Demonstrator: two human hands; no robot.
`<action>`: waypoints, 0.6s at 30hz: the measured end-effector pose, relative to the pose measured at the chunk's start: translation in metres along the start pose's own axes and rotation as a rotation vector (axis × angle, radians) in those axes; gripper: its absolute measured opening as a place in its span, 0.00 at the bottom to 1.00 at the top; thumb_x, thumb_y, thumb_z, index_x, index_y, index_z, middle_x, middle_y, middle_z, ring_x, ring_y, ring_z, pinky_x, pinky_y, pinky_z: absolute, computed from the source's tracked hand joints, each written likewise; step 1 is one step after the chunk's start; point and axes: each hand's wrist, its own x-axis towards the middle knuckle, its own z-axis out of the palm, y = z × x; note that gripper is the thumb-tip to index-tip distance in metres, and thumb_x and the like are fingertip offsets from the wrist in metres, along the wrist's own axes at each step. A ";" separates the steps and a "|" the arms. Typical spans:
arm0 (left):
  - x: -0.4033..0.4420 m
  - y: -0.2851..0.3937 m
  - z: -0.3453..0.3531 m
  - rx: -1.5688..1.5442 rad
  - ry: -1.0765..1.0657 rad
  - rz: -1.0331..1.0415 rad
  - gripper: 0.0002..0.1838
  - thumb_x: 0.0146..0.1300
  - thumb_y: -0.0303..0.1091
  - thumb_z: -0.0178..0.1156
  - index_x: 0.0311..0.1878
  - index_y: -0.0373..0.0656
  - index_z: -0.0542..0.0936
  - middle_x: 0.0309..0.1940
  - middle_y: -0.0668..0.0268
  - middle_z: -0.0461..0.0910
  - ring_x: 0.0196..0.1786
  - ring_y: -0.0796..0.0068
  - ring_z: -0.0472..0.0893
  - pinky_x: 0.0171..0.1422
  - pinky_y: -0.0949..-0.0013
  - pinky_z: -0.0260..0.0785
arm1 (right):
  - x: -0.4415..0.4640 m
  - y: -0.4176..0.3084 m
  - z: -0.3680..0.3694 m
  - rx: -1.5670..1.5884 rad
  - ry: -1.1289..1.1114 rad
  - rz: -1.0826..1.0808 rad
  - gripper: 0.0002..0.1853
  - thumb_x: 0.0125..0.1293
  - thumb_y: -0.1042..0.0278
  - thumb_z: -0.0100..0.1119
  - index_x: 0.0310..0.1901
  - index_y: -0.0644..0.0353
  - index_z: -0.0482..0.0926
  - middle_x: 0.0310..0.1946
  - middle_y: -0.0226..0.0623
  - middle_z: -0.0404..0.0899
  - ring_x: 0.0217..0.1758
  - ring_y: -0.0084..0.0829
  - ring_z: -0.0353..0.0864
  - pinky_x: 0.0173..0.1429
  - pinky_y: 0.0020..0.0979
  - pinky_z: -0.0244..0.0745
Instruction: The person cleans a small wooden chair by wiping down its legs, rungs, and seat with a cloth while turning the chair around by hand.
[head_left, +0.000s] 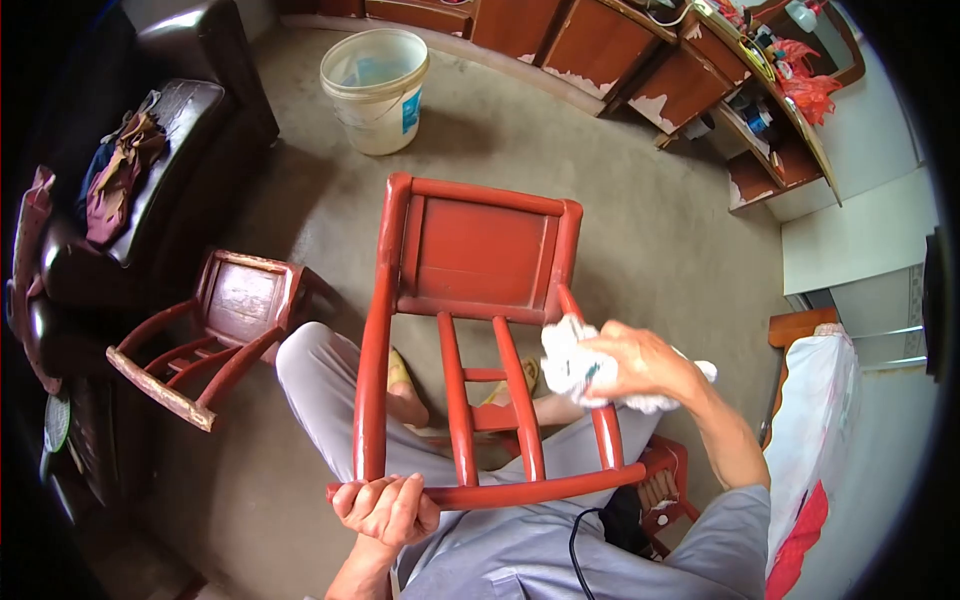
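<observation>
1 red chair [478, 306] takes the middle of the action, right in front of the person, its top rail nearest and its seat on the far side. The left hand [388, 508] has its fingers curled firmly round the rail's left end. Over on the other side, the right hand [642, 362] clutches a bunched white cloth [568, 368] against the right post, near the seat corner.

Now the danger, as I read it: only 1 end of that rail is held, so a hard push at the post could twist or tip the frame. The chair's feet are hidden, so I can't tell how steadily it stands. The cloth's loose end sticks out past the wrist and might snag at a joint. Watch the black cord [575, 552] too, hanging close to the rail; a swing of the chair could catch it.

Moving out, 2 yellow slippers [400, 373] show below, easy to knock if a leg shifts. A small worn chair [245, 292] stands just beside the left knee [315, 350], blocking any wide turn that way. Beyond the red chair, well apart, sits a white bucket [362, 118]. Further left, clothes [125, 180] lie heaped on a dark sofa [190, 105]; at the far right, peeling cabinets [590, 50] line the wall.
</observation>
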 end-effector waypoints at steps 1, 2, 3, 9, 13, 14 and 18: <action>0.001 0.000 -0.001 0.007 -0.006 0.006 0.08 0.55 0.28 0.55 0.35 0.49 0.83 0.19 0.74 0.79 0.25 0.74 0.77 0.53 0.63 0.61 | 0.011 0.017 0.009 -0.014 0.081 0.024 0.36 0.51 0.45 0.78 0.62 0.50 0.82 0.42 0.47 0.80 0.48 0.50 0.84 0.53 0.46 0.80; 0.002 0.000 -0.001 0.004 -0.012 0.014 0.08 0.55 0.28 0.55 0.35 0.49 0.83 0.19 0.74 0.79 0.25 0.74 0.77 0.53 0.63 0.61 | 0.029 0.037 0.016 -0.028 0.164 0.049 0.35 0.51 0.47 0.78 0.62 0.48 0.82 0.41 0.47 0.80 0.46 0.51 0.84 0.52 0.46 0.80; 0.003 0.001 -0.002 0.009 -0.015 0.006 0.08 0.55 0.28 0.55 0.35 0.49 0.83 0.19 0.74 0.79 0.25 0.74 0.77 0.53 0.63 0.61 | 0.049 0.052 0.025 -0.024 0.256 0.057 0.35 0.51 0.46 0.76 0.62 0.47 0.82 0.40 0.48 0.80 0.45 0.51 0.84 0.52 0.47 0.80; 0.009 0.005 0.000 0.040 -0.010 -0.015 0.07 0.54 0.25 0.55 0.34 0.47 0.81 0.19 0.74 0.79 0.25 0.74 0.76 0.52 0.63 0.61 | 0.139 0.103 0.066 -0.044 0.532 0.192 0.40 0.52 0.42 0.76 0.68 0.41 0.78 0.50 0.49 0.79 0.51 0.55 0.85 0.58 0.51 0.80; 0.016 0.005 0.003 0.040 0.000 -0.011 0.09 0.55 0.22 0.54 0.36 0.46 0.80 0.20 0.74 0.79 0.24 0.73 0.76 0.51 0.63 0.61 | 0.109 0.104 0.065 0.124 0.564 0.226 0.43 0.52 0.42 0.78 0.68 0.50 0.77 0.54 0.51 0.80 0.57 0.53 0.83 0.62 0.47 0.79; 0.016 0.005 0.002 0.043 -0.006 -0.014 0.09 0.55 0.22 0.55 0.36 0.46 0.80 0.20 0.74 0.79 0.24 0.73 0.76 0.51 0.64 0.61 | 0.097 0.104 0.066 0.127 0.570 0.231 0.43 0.52 0.42 0.78 0.68 0.50 0.77 0.54 0.51 0.80 0.57 0.53 0.83 0.62 0.47 0.79; 0.015 0.004 0.002 0.032 0.007 -0.013 0.08 0.56 0.23 0.55 0.36 0.47 0.81 0.19 0.74 0.78 0.24 0.73 0.76 0.50 0.64 0.62 | 0.016 0.060 0.056 0.199 0.508 0.188 0.44 0.53 0.44 0.78 0.67 0.62 0.76 0.53 0.50 0.80 0.60 0.49 0.81 0.65 0.43 0.76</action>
